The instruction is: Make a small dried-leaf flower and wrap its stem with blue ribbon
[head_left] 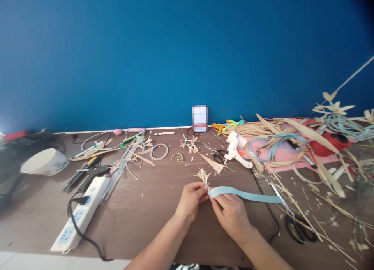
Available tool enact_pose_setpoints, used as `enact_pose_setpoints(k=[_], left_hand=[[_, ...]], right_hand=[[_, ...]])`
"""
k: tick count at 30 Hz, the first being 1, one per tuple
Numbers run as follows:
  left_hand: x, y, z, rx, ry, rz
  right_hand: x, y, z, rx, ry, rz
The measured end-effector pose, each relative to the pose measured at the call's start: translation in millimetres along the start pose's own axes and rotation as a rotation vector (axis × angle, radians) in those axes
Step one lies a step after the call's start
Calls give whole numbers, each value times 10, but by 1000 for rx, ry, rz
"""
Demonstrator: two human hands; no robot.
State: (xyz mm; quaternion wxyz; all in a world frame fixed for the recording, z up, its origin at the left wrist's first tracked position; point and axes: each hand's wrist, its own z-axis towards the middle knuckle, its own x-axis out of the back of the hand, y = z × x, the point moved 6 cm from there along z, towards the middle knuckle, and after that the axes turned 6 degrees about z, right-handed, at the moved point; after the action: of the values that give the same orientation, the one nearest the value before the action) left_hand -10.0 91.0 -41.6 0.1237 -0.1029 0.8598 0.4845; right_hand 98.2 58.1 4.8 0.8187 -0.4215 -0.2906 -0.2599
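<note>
My left hand (188,202) pinches the wrapped stem of a small pale flower (203,175), made of dry straw-like petals, which stands up above the fingertips. Close beside it my right hand (232,213) is closed on a light blue ribbon (251,196) where it meets the stem. From there the ribbon's long flat tail runs over the back of that hand to the right. Its end lies near the blades of black-handled scissors (299,228). Both thumbs and index fingers nearly meet at the stem.
A white glue gun (236,151) and smaller scissors (218,156) lie beyond my hands. Dry strips (315,135) heap up at the right. At the left are a power strip (82,215), a dark glue gun (95,174) and a white bowl (45,163). A blue wall (175,59) stands behind.
</note>
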Motion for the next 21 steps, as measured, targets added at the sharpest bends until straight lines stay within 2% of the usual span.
enact_pose_setpoints(k=[6,12,17,21], left_hand=[[-20,49,-33,-9,-51,2],[-4,77,-39,19,-31,38],[-11,105,-52,13,-61,61],[-3,107,-72,9,-34,74]], right_hand=[[15,3,11,-1,5,-24],[53,-63,16,33,14,-15],[109,-56,15,20,39,67],[124,-36,8,-16,45,148]])
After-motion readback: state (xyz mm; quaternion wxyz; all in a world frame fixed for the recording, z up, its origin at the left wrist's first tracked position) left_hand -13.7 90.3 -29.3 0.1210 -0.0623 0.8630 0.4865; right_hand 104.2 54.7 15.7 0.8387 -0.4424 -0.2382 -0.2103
